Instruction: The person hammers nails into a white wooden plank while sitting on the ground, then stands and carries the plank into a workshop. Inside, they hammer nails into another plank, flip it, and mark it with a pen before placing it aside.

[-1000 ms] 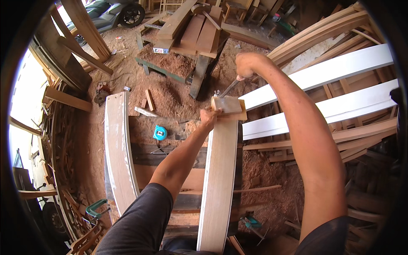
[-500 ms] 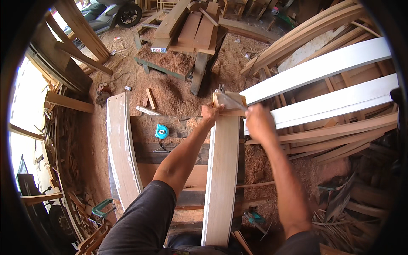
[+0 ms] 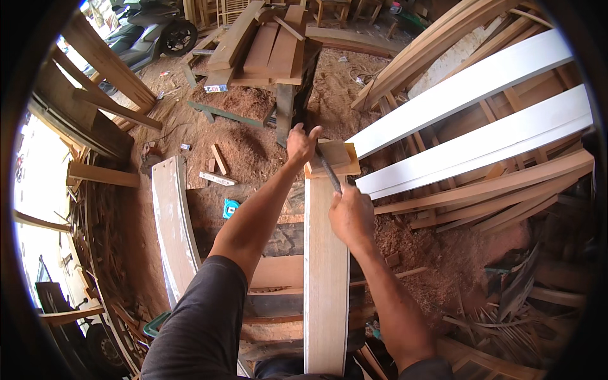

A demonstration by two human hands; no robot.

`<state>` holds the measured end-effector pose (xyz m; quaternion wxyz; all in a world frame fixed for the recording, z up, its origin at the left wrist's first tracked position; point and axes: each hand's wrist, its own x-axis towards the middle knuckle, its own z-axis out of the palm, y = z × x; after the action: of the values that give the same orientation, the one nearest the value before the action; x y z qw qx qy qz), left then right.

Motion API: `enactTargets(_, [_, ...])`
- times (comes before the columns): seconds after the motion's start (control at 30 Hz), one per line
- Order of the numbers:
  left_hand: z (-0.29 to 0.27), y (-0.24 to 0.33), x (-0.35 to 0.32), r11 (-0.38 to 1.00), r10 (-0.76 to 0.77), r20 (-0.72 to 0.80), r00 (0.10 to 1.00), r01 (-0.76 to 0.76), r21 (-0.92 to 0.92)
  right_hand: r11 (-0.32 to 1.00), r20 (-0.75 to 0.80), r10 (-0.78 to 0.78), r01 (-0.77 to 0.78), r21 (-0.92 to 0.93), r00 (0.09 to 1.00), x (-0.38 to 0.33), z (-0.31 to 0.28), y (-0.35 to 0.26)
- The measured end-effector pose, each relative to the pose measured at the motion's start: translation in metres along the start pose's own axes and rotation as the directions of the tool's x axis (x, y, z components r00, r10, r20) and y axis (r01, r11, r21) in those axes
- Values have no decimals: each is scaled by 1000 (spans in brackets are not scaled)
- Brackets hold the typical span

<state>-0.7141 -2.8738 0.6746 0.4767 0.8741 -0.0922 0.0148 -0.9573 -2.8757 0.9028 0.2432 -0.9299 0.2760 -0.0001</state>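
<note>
A long pale plank (image 3: pixel 326 266) runs away from me. Across its far end lies a block of brown wood (image 3: pixel 335 154) on a yellowish piece (image 3: pixel 352 166). My right hand (image 3: pixel 353 216) is closed round the near end of a slim dark metal bar-like tool (image 3: pixel 328 166), which slants across the block's left side. Its exact kind is unclear. Just left of the tool's far end is my left hand (image 3: pixel 302 144), thumb apart from the fingers; I see nothing held in it. Whether it touches the block or tool is hard to tell.
Left of the plank are a curved whitish board (image 3: pixel 172 215) and a blue tape measure (image 3: pixel 230 208). White boards (image 3: pixel 468 149) extend at the right over stacked timber. A wood-laden stand (image 3: pixel 259 79) rises beyond, among shavings. A motorbike (image 3: pixel 142 38) stands far left.
My left hand has left the block and moved up and left, its thumb now apart. My right hand has come left and nearer with the tool, which now points more steeply. The view has shifted slightly.
</note>
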Motion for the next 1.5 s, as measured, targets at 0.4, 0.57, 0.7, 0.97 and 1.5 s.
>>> enactTargets(0.4, [26,28,-1,999,53,50,997,-52,-6,993,-272,-25,54,101,962,-47,77,41])
enactTargets(0.57, [22,32,-4,998,45,75,996,-48,37,994,-69,63,-56,95,996,-46,82,46])
enactTargets(0.7, [21,29,-2,999,26,62,998,-28,36,996,89,87,-89,12,992,-25,77,46])
enactTargets(0.97, [29,20,-7,985,166,-7,986,-166,-40,994,-68,103,-100,50,992,-32,94,55])
enactTargets(1.5, [24,32,-35,916,396,-86,914,-400,-31,984,-331,-168,137,-116,929,-61,194,134])
